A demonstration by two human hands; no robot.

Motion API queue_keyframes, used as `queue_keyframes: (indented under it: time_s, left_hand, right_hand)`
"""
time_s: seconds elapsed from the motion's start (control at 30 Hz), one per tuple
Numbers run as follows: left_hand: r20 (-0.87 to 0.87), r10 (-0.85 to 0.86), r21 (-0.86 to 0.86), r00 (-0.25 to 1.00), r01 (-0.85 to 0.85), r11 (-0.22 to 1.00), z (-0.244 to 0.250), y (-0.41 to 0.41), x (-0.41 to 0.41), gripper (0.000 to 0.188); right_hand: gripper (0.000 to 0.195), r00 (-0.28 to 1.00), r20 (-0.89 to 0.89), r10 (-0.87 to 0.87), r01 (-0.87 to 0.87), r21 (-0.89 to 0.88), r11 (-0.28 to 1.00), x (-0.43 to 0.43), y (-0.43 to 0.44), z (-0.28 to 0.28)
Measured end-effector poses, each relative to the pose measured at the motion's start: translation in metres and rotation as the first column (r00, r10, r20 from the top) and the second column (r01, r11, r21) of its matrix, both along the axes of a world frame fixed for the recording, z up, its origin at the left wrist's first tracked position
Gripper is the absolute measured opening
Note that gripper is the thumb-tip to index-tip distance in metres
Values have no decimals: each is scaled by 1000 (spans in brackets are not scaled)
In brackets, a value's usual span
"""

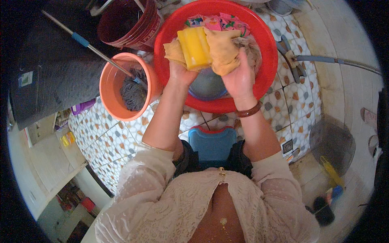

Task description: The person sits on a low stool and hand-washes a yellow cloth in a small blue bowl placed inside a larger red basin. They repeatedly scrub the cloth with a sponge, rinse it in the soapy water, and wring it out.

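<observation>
Over a red plastic basin [165, 27], I hold a mustard-yellow cloth [223, 50] between my two hands. A yellow bar of soap [194, 48] lies against the cloth. My left hand [183, 74] grips the cloth's left part [174, 52] from below, under the soap, with its fingers mostly hidden. On the other side, my right hand [240, 79] has hold of the bunched right part. Inside the basin are a pink floral cloth [218, 22], a beige cloth [253, 51] and a blue-rimmed round vessel [208, 85], partly covered by my hands.
To the left stands an orange bucket [104, 88] with a dark mop [133, 94] in it. A maroon bucket [149, 36] is behind. At right, a grey-handled floor tool [293, 57] rests on the patterned tiles. A blue plastic stool [212, 142] shows between my legs.
</observation>
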State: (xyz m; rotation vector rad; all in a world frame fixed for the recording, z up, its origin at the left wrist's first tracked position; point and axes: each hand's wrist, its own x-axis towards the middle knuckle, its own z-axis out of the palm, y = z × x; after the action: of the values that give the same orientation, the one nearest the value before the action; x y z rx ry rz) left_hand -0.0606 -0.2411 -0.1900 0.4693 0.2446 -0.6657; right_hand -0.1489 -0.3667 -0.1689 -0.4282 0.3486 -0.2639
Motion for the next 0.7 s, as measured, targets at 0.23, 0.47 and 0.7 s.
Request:
queue_keyframes:
  time_s: [0.23, 0.47, 0.7]
  left_hand:
    - [48, 66, 58, 997, -69, 996, -17, -1, 1, 43]
    - [7, 34, -11, 999, -34, 999, -21, -4, -4, 43]
    - [50, -8, 249, 999, -4, 969, -4, -15, -27, 44]
  right_hand:
    - [32, 998, 30, 57, 32, -999, -35, -5, 33, -2]
    - [36, 996, 44, -78, 13, -932, -363, -7, 41, -6]
    - [33, 996, -53, -76, -78, -917, -391, -1, 24, -9]
